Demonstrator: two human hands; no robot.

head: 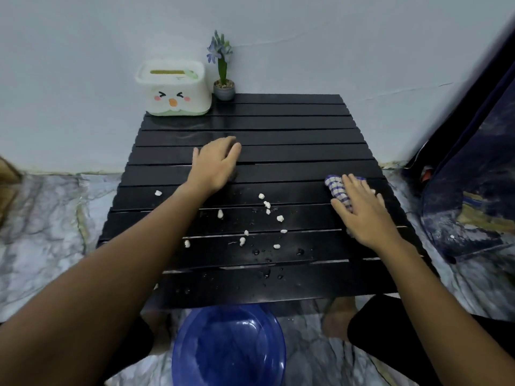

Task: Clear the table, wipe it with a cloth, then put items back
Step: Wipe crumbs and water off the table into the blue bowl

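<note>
A low black slatted table [292, 129] stands against the wall. A white tissue box with a cartoon face [174, 89] and a small potted purple flower [223, 76] sit at its back left corner. Several white crumbs [267, 204] and water drops [264, 273] lie on the near half. My right hand [365, 210] presses flat on a blue-and-white checked cloth [338, 189] at the table's right side. My left hand [216, 164] rests palm down mid-table, fingers together; something dark may lie under it, but I cannot tell what.
A blue plastic basin [228, 349] sits on the marble-pattern floor [41, 218] just in front of the table, between my knees. Dark patterned fabric [473, 176] hangs at the right. A brown object [7, 174] shows at the left edge.
</note>
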